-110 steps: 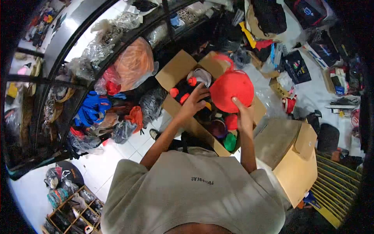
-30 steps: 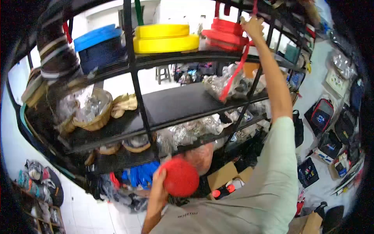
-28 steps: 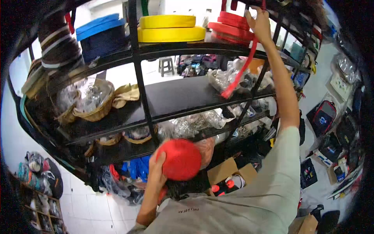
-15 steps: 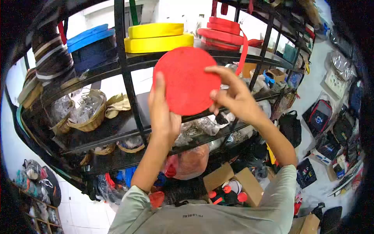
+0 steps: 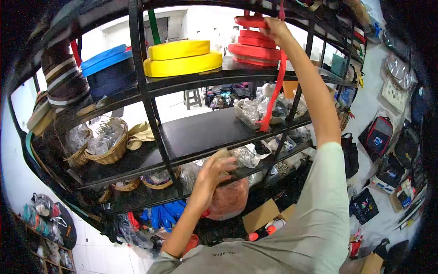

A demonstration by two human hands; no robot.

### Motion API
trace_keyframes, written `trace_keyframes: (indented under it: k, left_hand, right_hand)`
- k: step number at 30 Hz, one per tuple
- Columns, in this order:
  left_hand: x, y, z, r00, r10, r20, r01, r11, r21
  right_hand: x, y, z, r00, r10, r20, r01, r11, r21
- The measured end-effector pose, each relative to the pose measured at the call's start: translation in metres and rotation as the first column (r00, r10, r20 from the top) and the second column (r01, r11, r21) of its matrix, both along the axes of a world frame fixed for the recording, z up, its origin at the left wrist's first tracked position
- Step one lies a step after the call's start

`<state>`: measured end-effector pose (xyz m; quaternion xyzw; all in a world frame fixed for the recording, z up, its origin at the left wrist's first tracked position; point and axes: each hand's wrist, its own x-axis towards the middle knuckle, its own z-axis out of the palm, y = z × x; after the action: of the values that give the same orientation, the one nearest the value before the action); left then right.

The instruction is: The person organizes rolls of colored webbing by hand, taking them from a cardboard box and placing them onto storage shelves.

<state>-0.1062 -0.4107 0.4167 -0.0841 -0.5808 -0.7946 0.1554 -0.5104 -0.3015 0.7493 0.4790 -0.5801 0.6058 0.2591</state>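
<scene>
Up at the top shelf, my right hand [image 5: 277, 33] grips the edge of a flat red roll of webbing [image 5: 250, 21], just above a stack of red webbing rolls [image 5: 254, 49]. A loose red strap [image 5: 277, 89] hangs from beside the stack down past the shelf below. Lower down, my left hand [image 5: 214, 171] is in front of the middle shelf's edge, its fingers apart with nothing in them. Left of the red stack sit two yellow webbing rolls [image 5: 182, 63].
Black shelving [image 5: 196, 132] spans the view. Blue rolls [image 5: 105, 60] and brown rolls [image 5: 66, 77] stand at the upper left. Wicker baskets [image 5: 109, 146] hold plastic-wrapped items. Clear bags [image 5: 248, 114] fill the middle shelf's right part. A cardboard box [image 5: 261, 215] stands below.
The red roll has gone from in front of me up to the red stack in my right hand. My left hand has let go of it and dropped lower.
</scene>
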Motion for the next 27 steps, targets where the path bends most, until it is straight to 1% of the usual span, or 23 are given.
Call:
trace_keyframes:
  k: [1, 2, 3, 4, 6, 7, 8, 9, 10, 12, 13, 15, 16, 17, 18, 19, 20, 22, 23, 24, 26, 27]
  left_hand:
    - [0.006, -0.001, 0.0, 0.999, 0.022, 0.03, -0.023, 0.999, 0.029]
    - [0.014, -0.005, -0.003, 0.999, 0.021, 0.034, -0.022, 1.0, 0.016]
    - [0.024, -0.011, -0.007, 0.993, 0.097, 0.068, -0.099, 0.995, 0.023]
    - [0.034, -0.018, -0.013, 0.98, 0.171, 0.102, -0.175, 0.984, 0.03]
    - [0.052, -0.03, -0.019, 0.961, 0.246, 0.129, -0.256, 0.964, 0.069]
    - [0.058, -0.036, -0.025, 0.951, 0.272, 0.146, -0.285, 0.955, 0.081]
    - [0.062, -0.041, -0.031, 0.941, 0.296, 0.162, -0.313, 0.945, 0.093]
    - [0.067, -0.043, -0.033, 0.939, 0.297, 0.172, -0.317, 0.943, 0.099]
    - [0.071, -0.043, -0.035, 0.94, 0.288, 0.183, -0.308, 0.946, 0.096]
    - [0.078, -0.043, -0.04, 0.925, 0.307, 0.225, -0.337, 0.935, 0.113]
    - [0.081, -0.042, -0.042, 0.925, 0.295, 0.239, -0.331, 0.935, 0.129]
    - [0.085, -0.042, -0.052, 0.927, 0.276, 0.253, -0.314, 0.941, 0.127]
    - [0.087, -0.042, -0.056, 0.929, 0.263, 0.261, -0.304, 0.944, 0.129]
    - [0.09, -0.04, -0.058, 0.932, 0.243, 0.268, -0.291, 0.944, 0.158]
    - [0.092, -0.04, -0.064, 0.932, 0.237, 0.274, -0.287, 0.945, 0.158]
    - [0.093, -0.041, -0.072, 0.933, 0.225, 0.282, -0.276, 0.948, 0.158]
    - [0.094, -0.041, -0.077, 0.934, 0.213, 0.287, -0.266, 0.951, 0.159]
    - [0.1, -0.038, -0.078, 0.932, 0.207, 0.299, -0.264, 0.95, 0.165]
    - [0.102, -0.038, -0.08, 0.927, 0.196, 0.319, -0.263, 0.948, 0.181]
    - [0.104, -0.039, -0.082, 0.922, 0.186, 0.34, -0.263, 0.944, 0.197]
    - [0.109, -0.04, -0.087, 0.922, 0.18, 0.342, -0.258, 0.946, 0.198]
    - [0.111, -0.041, -0.087, 0.926, 0.17, 0.338, -0.245, 0.95, 0.193]
  right_hand:
    - [-0.005, -0.002, 0.007, 0.961, -0.276, -0.008, 0.272, 0.943, 0.194]
    - [-0.011, -0.001, 0.008, 0.848, -0.526, -0.062, 0.508, 0.777, 0.372]
    - [-0.008, -0.01, 0.006, 0.559, -0.78, -0.283, 0.827, 0.551, 0.113]
    - [0.001, -0.003, 0.008, 0.426, -0.814, -0.394, 0.905, 0.391, 0.17]
    - [-0.019, 0.0, 0.011, 0.294, -0.791, -0.537, 0.952, 0.295, 0.086]
    - [-0.007, 0.007, 0.013, 0.206, -0.665, -0.718, 0.974, 0.212, 0.084]
    - [0.004, 0.012, 0.011, 0.389, -0.715, -0.581, 0.921, 0.326, 0.214]
    - [0.046, 0.015, 0.007, 0.533, -0.742, -0.407, 0.845, 0.445, 0.297]
    - [0.043, 0.017, 0.004, 0.535, -0.754, -0.38, 0.844, 0.464, 0.268]
    - [0.057, 0.024, -0.004, 0.452, -0.836, -0.312, 0.889, 0.394, 0.231]
    - [0.063, 0.03, -0.01, 0.447, -0.84, -0.308, 0.891, 0.388, 0.236]
    - [0.07, 0.044, -0.021, 0.589, -0.773, -0.237, 0.808, 0.561, 0.18]
    - [0.04, 0.052, -0.024, 0.585, -0.777, -0.233, 0.811, 0.556, 0.182]
    - [-0.016, 0.06, -0.029, 0.584, -0.76, -0.284, 0.811, 0.533, 0.24]
    - [-0.045, 0.066, -0.035, 0.586, -0.738, -0.334, 0.809, 0.507, 0.298]
    - [-0.003, 0.066, -0.046, 0.652, -0.686, -0.323, 0.741, 0.486, 0.464]
    - [-0.002, 0.064, -0.062, 0.657, -0.701, -0.277, 0.728, 0.495, 0.474]
    - [0.016, 0.069, -0.075, 0.784, -0.621, 0.022, 0.536, 0.693, 0.483]
    - [0.026, 0.072, -0.08, 0.782, -0.623, 0.021, 0.537, 0.691, 0.484]
    - [0.037, 0.075, -0.085, 0.818, -0.567, 0.092, 0.482, 0.764, 0.429]
    - [0.048, 0.076, -0.089, 0.849, -0.503, 0.165, 0.419, 0.829, 0.37]
    - [0.052, 0.077, -0.089, 0.84, -0.484, 0.245, 0.356, 0.832, 0.425]
